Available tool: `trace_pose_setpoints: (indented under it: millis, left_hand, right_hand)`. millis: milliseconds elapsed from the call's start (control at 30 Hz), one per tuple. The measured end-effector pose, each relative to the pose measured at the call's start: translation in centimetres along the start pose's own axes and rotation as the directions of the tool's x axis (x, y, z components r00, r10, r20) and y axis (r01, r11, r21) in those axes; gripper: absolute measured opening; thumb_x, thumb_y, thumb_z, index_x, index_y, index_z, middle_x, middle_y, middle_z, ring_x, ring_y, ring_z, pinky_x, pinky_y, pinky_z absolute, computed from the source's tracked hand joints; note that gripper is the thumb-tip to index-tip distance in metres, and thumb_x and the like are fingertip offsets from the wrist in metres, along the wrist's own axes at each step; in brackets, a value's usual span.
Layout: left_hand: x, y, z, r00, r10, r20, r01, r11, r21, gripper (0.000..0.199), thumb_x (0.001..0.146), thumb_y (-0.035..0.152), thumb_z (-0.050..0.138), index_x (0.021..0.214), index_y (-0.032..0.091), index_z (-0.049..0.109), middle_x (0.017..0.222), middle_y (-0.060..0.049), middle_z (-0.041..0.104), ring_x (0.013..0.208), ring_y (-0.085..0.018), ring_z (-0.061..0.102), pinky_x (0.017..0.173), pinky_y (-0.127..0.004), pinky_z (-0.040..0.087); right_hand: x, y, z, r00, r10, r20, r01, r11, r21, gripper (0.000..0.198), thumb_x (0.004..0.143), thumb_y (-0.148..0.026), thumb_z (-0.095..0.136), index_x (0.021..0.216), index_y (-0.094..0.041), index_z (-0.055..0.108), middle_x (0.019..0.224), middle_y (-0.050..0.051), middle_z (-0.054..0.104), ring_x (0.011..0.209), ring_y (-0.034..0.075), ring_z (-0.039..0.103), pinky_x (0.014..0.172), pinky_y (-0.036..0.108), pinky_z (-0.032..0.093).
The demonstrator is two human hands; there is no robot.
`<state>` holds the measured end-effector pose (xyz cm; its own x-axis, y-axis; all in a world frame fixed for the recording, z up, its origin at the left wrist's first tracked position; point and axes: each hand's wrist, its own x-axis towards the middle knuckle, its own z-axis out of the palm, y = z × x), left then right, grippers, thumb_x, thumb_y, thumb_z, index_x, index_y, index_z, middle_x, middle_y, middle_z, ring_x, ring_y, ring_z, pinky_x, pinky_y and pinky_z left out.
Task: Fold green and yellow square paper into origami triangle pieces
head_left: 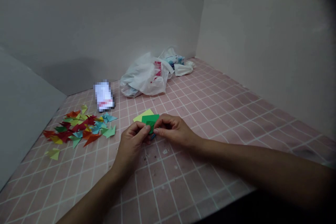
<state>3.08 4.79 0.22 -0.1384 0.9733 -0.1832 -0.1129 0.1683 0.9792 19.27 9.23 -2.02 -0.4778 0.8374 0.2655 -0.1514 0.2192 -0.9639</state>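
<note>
A small piece of green origami paper, partly folded, is held up between my two hands near the middle of the table. My left hand pinches its lower left part between thumb and fingers. From the right, my right hand grips the edge with thumb and forefinger closed. Just behind the green sheet, a yellow paper lies on the table, partly covered from sight. Something small and blue shows under the fingers, too hidden to name.
A pile of folded paper pieces in several colours lies at the left, with one yellow piece apart. Behind it stands a phone, its screen blurred. White plastic bags rest against the back wall. The pink checked tablecloth is wrinkled at right.
</note>
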Motion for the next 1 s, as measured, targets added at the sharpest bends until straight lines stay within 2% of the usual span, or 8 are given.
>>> trace_pose_setpoints:
  millis: [167,300,400,567,867,1000]
  left_hand:
    - [0.0,-0.3,-0.1,0.999,0.047,0.026,-0.048,0.998,0.043,0.023,0.072,0.033,0.079,0.069,0.017,0.063,0.062,0.003,0.062,0.058,-0.009,0.055,0.057,-0.020,0.044]
    - [-0.2,-0.6,-0.1,0.998,0.049,0.024,-0.050,0.998,0.037,0.022,0.074,0.033,0.079,0.070,0.017,0.064,0.065,0.003,0.063,0.058,-0.009,0.056,0.059,-0.021,0.046]
    - [-0.3,-0.5,0.0,0.999,0.021,0.030,-0.021,1.000,-0.012,0.023,0.073,0.034,0.080,0.073,0.017,0.066,0.065,0.003,0.064,0.058,-0.009,0.057,0.060,-0.022,0.048]
    - [-0.3,-0.4,0.3,0.999,0.018,0.050,-0.015,0.998,-0.065,0.024,0.069,0.035,0.083,0.079,0.016,0.071,0.068,0.000,0.068,0.060,-0.011,0.061,0.061,-0.023,0.051]
    - [-0.1,-0.7,0.0,0.991,0.100,0.088,-0.101,0.995,0.018,0.019,0.077,0.034,0.078,0.085,0.017,0.073,0.070,0.000,0.069,0.063,-0.011,0.063,0.064,-0.023,0.053]
    - [-0.2,-0.5,0.2,0.990,0.093,0.104,-0.098,0.994,0.038,0.019,0.074,0.032,0.080,0.081,0.016,0.072,0.068,0.000,0.068,0.061,-0.011,0.061,0.061,-0.023,0.052]
  right_hand:
    - [-0.1,0.0,-0.1,0.995,0.067,-0.070,-0.068,0.998,-0.016,0.012,0.077,-0.026,0.071,0.071,-0.019,0.064,0.078,0.000,0.056,0.075,0.015,0.052,0.071,0.030,0.040]
    - [-0.3,-0.1,0.2,0.994,0.031,-0.109,-0.035,0.999,-0.042,0.012,0.079,-0.026,0.068,0.072,-0.019,0.060,0.080,0.001,0.057,0.076,0.015,0.054,0.071,0.030,0.043]
    - [-0.5,-0.4,0.5,0.995,0.026,-0.091,-0.029,0.999,-0.026,0.013,0.084,-0.025,0.063,0.074,-0.019,0.057,0.072,-0.001,0.057,0.068,0.013,0.053,0.065,0.028,0.042]
    - [-0.5,-0.8,0.5,0.989,0.010,-0.145,-0.023,0.995,-0.092,0.014,0.085,-0.026,0.061,0.076,-0.019,0.055,0.070,-0.002,0.055,0.065,0.012,0.052,0.060,0.027,0.041]
    - [-0.6,-1.3,0.4,0.985,0.004,-0.173,-0.035,0.984,-0.176,0.013,0.086,-0.025,0.060,0.075,-0.019,0.054,0.068,-0.003,0.056,0.062,0.011,0.052,0.057,0.026,0.040]
    - [-0.6,-1.2,0.5,0.983,0.004,-0.181,-0.037,0.982,-0.182,0.013,0.085,-0.024,0.059,0.075,-0.019,0.054,0.069,-0.002,0.057,0.062,0.011,0.052,0.056,0.025,0.040]
